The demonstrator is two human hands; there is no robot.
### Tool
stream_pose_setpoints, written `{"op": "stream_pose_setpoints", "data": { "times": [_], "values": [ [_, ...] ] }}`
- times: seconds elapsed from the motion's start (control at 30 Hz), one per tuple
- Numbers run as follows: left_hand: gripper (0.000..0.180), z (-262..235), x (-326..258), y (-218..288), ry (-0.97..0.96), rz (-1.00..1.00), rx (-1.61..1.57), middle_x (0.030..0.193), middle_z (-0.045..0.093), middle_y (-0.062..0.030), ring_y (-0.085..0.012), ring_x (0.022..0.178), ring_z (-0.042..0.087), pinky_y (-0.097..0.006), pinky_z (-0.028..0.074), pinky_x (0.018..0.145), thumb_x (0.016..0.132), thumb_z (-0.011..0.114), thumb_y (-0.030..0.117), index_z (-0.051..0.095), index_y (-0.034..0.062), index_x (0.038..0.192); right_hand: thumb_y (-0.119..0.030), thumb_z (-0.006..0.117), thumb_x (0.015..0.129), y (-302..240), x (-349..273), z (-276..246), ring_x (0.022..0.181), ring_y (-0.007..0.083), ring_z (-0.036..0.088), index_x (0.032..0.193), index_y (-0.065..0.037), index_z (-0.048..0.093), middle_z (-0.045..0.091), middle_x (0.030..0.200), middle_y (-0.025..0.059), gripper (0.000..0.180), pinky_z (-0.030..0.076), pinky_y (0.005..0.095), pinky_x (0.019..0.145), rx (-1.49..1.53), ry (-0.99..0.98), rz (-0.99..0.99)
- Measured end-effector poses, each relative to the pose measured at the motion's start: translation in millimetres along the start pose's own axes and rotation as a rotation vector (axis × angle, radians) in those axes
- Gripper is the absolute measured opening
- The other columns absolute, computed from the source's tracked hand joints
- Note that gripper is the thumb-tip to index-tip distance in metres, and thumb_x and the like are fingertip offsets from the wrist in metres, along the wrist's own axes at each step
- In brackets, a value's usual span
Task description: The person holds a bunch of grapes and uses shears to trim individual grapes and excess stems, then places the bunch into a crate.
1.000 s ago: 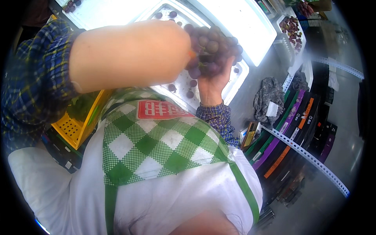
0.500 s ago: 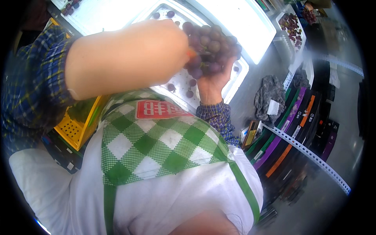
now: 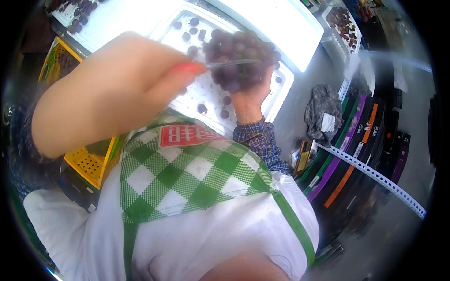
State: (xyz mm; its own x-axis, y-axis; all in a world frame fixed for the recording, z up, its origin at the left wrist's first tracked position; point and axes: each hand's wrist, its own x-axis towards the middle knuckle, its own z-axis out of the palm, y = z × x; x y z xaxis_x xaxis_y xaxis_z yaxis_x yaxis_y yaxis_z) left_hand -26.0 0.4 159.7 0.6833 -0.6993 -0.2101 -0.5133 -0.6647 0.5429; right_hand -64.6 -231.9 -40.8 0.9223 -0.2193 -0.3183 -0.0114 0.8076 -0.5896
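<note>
Two hands are at work above a white tray (image 3: pixel 281 91) on the tabletop. The right hand (image 3: pixel 251 96) is cupped under a bunch of dark purple grapes (image 3: pixel 239 63), fingers closed about its lower part, holding it up over the tray. The left hand (image 3: pixel 140 77) is closed on a pair of scissors with red handles (image 3: pixel 190 68); the thin metal blades (image 3: pixel 232 62) lie across the bunch, touching it. Whether the blades are parted cannot be told.

The white tray holds several loose grapes (image 3: pixel 199 35) scattered singly over its floor, some near the far rim, some below the bunch. A second white tray (image 3: pixel 112 18) lies to the far left with a small heap of grapes (image 3: pixel 77 9) at its corner. A third container (image 3: pixel 344 23) at the far right is filled with dark grapes. A yellow slotted crate (image 3: pixel 89 161) stands at the left, below tabletop level; its contents are hidden by the arm. A grey cloth (image 3: pixel 321 105) lies just beside the tray's right edge.
</note>
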Motion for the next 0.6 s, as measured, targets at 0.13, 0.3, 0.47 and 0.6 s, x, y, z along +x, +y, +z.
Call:
{"op": "stream_pose_setpoints", "data": {
  "times": [0.13,0.3,0.47,0.6],
  "values": [
    [0.028,-10,-26,-6,0.125,-0.049,-0.142,0.079,0.067,-0.0140,-0.0209,0.070,0.063,-0.034,0.049,0.066,0.098,0.056,0.015,0.067,-0.0069,0.111,-0.059,0.035,0.103,-1,4,-2,0.124,0.0299,0.052,0.140,-0.014,0.050,0.055,0.135,0.0111,0.061,0.046,0.0464,0.104,0.059,0.001,-0.079],
    [0.035,-11,-45,-23,0.125,-0.256,-0.217,0.086,0.071,-0.0144,-0.0185,0.077,0.064,-0.030,0.050,0.073,0.102,0.056,0.023,0.067,-0.0072,0.115,-0.059,0.033,0.103,-3,6,-3,0.125,0.0294,0.051,0.141,-0.014,0.049,0.054,0.136,0.0117,0.060,0.042,0.0459,0.108,0.023,-0.033,-0.099],
    [0.036,-1,-52,-36,0.052,-0.253,-0.122,0.102,0.068,-0.0156,-0.0220,0.096,0.063,-0.033,0.048,0.087,0.102,0.055,0.019,0.061,-0.0058,0.127,-0.062,0.040,0.101,-4,6,-3,0.135,0.0274,0.045,0.146,-0.013,0.042,0.048,0.145,0.0094,0.067,0.034,0.0446,0.116,0.050,-0.100,-0.073],
    [0.035,4,-48,-43,-0.028,-0.251,-0.158,0.107,0.068,-0.0203,-0.0278,0.100,0.065,-0.035,0.048,0.090,0.100,0.056,0.016,0.060,-0.0068,0.126,-0.062,0.040,0.101,-3,4,-1,0.136,0.0277,0.044,0.147,-0.013,0.041,0.047,0.147,0.0095,0.068,0.033,0.0451,0.116,-0.006,-0.066,-0.082]
  ]
}}
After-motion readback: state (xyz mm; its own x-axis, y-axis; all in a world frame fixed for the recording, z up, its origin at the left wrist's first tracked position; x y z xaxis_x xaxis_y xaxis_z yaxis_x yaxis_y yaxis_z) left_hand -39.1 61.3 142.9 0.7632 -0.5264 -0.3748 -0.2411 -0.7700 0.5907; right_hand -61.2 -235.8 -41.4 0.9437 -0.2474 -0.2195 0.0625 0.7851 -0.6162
